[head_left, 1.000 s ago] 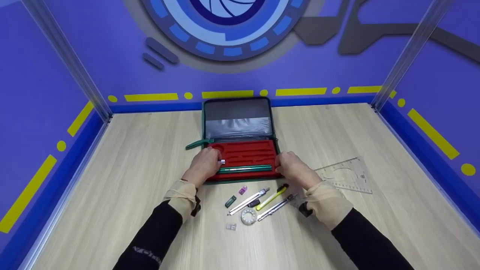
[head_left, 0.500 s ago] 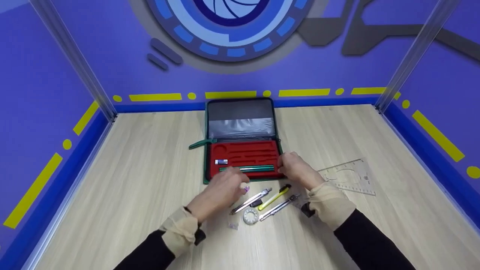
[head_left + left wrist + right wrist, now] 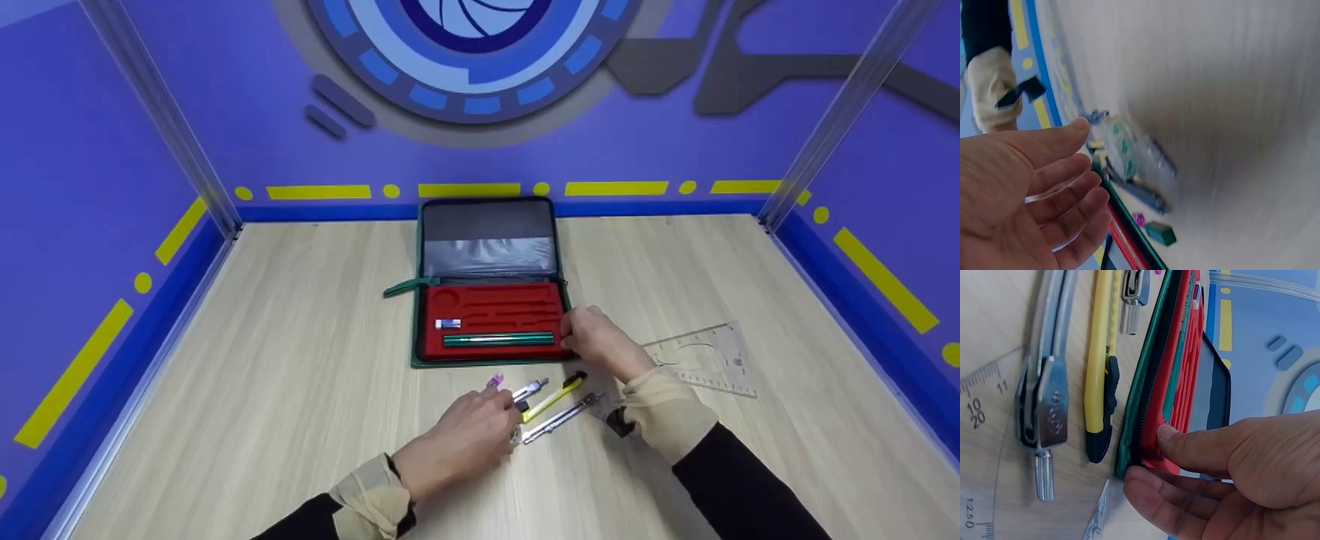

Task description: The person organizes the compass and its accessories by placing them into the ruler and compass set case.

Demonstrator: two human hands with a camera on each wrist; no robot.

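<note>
Left hand [image 3: 476,433] fingers loosely bent, thumb apart, near translucent ring [image 3: 1120,149]. Right hand [image 3: 600,339] clamps zippered green case [image 3: 433,352], moulded red insert [image 3: 491,298].

Counter [image 3: 315,322]: pale wood grain, smooth, low sheen. Case [image 3: 1130,422]: green outer cover, slightly glossy; zip [image 3: 1152,377] dark and ridged. Tray [image 3: 491,305]: red, matt, felt-like. Lid pocket [image 3: 491,257]: plastic film, wrinkled, shiny. Pencils [image 3: 499,340]: glossy green coat. Compass [image 3: 1053,408]: polished metal, ridged stem. Knife [image 3: 1099,365]: smooth yellow plastic. Set square [image 3: 736,367]: clear plastic. Sleeves [image 3: 742,480]: matt black cloth.
</note>
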